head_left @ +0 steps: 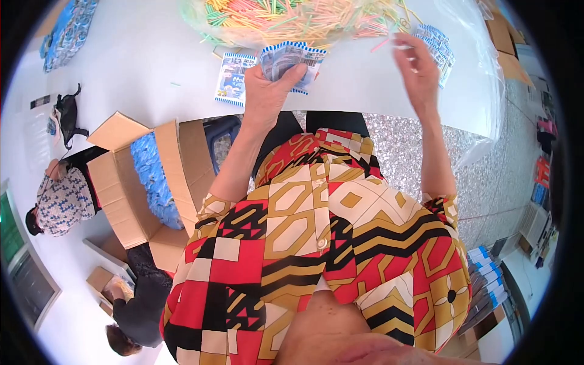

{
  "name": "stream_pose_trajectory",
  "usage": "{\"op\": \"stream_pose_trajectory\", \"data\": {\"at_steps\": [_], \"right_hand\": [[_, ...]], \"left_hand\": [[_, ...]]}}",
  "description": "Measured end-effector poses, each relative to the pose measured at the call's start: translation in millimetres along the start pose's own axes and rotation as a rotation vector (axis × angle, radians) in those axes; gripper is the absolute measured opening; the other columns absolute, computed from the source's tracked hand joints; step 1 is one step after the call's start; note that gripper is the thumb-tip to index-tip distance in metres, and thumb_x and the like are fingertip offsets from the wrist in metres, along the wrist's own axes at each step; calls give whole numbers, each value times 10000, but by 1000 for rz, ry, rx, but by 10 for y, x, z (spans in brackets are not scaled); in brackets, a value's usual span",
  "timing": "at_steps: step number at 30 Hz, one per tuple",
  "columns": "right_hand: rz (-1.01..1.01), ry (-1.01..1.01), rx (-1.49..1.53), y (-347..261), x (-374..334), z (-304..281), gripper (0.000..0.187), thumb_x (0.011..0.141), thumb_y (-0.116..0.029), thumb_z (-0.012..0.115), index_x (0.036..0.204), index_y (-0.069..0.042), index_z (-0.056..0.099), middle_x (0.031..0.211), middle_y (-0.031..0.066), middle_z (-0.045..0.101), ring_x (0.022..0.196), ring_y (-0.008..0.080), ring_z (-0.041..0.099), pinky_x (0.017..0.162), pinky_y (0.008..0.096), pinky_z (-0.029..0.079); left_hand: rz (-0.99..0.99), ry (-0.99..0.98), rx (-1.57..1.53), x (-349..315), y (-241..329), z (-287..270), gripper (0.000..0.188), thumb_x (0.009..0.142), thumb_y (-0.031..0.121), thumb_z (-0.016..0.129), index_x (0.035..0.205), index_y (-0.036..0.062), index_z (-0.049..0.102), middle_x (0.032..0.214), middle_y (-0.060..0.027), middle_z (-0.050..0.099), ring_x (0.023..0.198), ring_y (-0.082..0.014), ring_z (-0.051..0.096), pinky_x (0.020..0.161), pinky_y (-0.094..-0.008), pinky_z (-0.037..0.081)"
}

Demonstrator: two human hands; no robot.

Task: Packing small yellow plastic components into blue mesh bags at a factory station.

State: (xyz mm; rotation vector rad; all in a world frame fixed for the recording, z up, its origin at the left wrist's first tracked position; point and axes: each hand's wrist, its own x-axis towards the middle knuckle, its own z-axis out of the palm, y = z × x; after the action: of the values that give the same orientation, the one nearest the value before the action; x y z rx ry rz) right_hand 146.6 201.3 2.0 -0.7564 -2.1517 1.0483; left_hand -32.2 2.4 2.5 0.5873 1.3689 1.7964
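My left hand [265, 96] is closed around a clear plastic packet [286, 58] with blue-and-white striped edges, thumb over its front. Under and beside it, a similar printed packet [230, 82] lies on the white table. My right hand [421, 79] hovers over the table to the right, its fingers bent and smeared by motion; whether they hold anything is unclear. Just beyond it lies a small stack of striped packets [439, 44]. In front of both hands spreads a clear plastic bag [198, 18] full of thin pink, green, yellow and orange sticks [292, 24].
An open cardboard box [118, 182] with blue packets [155, 176] stands left of me, by a dark blue stool [220, 137]. Clear plastic sheeting [490, 79] hangs over the table's right edge. Two other people [67, 201] work at the left. More blue packets [67, 36] lie far left.
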Motion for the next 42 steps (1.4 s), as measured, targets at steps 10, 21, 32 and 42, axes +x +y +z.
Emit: {"op": "stream_pose_trajectory", "data": {"at_steps": [10,21,32,42], "right_hand": [[-187,-473,201,-749,180,622,277,757,-148,728,996,-41,634,896,16,621,708,84,531,615,220,422],[-318,-592,122,-911,423,482,121,757,-52,710,813,15,626,757,45,592,670,119,520,618,246,426],[-379,-552,213,-1116,400,561,325,705,-46,744,989,-51,587,910,28,582,721,104,520,638,244,435],[-769,-319,-148,-1219,330,601,284,678,-47,746,937,-49,627,1007,68,587,729,183,597,582,282,488]], "left_hand": [[115,102,67,-58,53,12,161,757,47,729,903,1,680,780,-25,670,665,-64,586,620,-212,473],[98,-101,102,-153,131,-58,200,827,138,682,953,-16,664,823,-7,655,722,-41,552,628,-220,455],[89,125,173,-151,88,-162,147,731,85,729,848,7,686,709,13,639,627,-34,531,564,-214,437],[141,189,143,-103,100,-139,132,738,75,724,845,8,682,704,7,634,617,-33,522,552,-206,430]]}}
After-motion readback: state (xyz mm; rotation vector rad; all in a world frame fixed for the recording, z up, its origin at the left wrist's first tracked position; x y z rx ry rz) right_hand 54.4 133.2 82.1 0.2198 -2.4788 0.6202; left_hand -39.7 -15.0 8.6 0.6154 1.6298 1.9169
